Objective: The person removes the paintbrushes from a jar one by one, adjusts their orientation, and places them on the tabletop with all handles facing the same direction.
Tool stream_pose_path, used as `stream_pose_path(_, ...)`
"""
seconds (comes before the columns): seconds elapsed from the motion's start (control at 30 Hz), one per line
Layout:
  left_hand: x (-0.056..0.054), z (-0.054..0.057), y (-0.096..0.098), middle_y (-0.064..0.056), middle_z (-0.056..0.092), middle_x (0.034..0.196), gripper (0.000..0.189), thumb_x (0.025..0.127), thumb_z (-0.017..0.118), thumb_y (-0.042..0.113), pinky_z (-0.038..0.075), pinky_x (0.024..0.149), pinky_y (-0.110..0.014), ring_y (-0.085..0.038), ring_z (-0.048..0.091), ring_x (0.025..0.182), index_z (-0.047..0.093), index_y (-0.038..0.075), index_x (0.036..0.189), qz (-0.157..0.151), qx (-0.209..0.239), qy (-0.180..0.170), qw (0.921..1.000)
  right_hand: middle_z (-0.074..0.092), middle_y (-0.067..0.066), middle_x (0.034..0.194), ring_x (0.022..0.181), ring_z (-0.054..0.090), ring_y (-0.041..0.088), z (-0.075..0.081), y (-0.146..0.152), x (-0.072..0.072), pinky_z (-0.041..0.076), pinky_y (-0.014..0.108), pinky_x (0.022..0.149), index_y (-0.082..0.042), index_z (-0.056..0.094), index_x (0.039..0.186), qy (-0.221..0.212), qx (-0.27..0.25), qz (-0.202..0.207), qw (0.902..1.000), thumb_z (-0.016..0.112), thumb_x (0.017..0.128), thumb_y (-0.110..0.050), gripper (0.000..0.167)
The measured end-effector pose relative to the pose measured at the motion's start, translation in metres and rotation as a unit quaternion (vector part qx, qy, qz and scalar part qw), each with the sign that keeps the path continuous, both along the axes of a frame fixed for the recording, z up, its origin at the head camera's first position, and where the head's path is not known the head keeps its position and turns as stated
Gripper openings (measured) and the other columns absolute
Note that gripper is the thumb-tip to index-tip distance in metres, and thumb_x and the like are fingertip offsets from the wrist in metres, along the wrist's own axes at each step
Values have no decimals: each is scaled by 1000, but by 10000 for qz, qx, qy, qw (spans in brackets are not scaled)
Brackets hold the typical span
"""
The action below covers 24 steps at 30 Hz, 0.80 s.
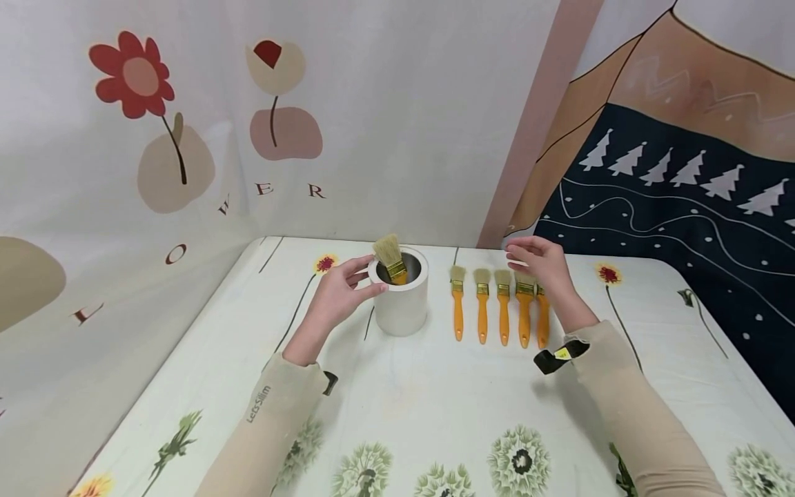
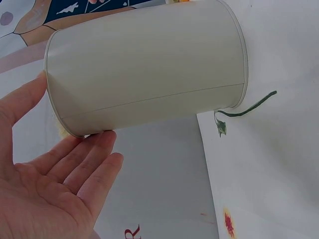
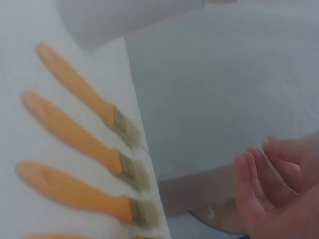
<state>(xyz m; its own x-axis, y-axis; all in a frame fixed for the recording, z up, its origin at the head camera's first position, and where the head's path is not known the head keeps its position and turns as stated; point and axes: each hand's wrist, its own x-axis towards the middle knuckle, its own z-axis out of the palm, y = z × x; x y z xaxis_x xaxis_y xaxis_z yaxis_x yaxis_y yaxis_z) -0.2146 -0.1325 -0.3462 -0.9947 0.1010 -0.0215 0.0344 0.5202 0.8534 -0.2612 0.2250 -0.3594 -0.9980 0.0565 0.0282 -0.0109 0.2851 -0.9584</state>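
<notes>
A white cylindrical container (image 1: 401, 310) stands upright on the table. One paintbrush (image 1: 390, 259) leans inside it, bristles up and orange handle mostly hidden. My left hand (image 1: 338, 293) touches the container's rim with the thumb and its side with the fingertips, the fingers nearly straight, as the left wrist view also shows. Right of the container, several orange-handled paintbrushes (image 1: 504, 307) lie in a row, bristles toward the wall. Above the right end of that row is my right hand (image 1: 546, 266), fingers loosely bent, with nothing seen in it; it partly covers the rightmost brushes.
A white flower-patterned cloth (image 1: 422, 407) covers the table. Behind it hangs a pale printed curtain (image 1: 385, 124), and a dark cloth with white trees (image 1: 671, 200) hangs at the right. The container and brush row stand near the table's far edge.
</notes>
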Motion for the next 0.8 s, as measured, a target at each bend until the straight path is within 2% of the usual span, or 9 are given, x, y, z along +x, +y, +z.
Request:
stream_pose_path(0.2,0,0,0,-7,48,154,69,87,78,26,49,110,-46,-30,53,137,48,16,149,-2,17,6,10000,65,-6,109,97,67,3,6,-21,1,57,14,84,-1,58,133,-46,-76,244,9997,60,100,-26,42)
stream_pose_path(0.43,0,-1,-1,-8,49,153,69,87,78,26,49,109,-46,-30,53,137,48,16,149,17,15,-3,10000,66,-1,113,100,67,6,10,-46,-3,58,19,89,-3,58,134,-98,-290,532,9981,62,99,-25,42)
stream_pose_path(0.67,0,-1,-1,-8,49,153,69,87,78,27,50,109,-46,-30,54,136,49,16,148,17,-5,28,10000,63,14,127,119,64,29,17,-72,-2,59,23,90,-3,60,132,-54,-556,782,9954,64,99,-22,38)
stream_pose_path(0.8,0,-1,0,-8,50,153,69,87,78,27,50,109,-46,-30,54,136,49,16,148,24,4,36,10000,63,17,129,119,64,31,21,-86,-1,59,25,91,-3,61,131,67,-561,926,9941,64,98,-20,37)
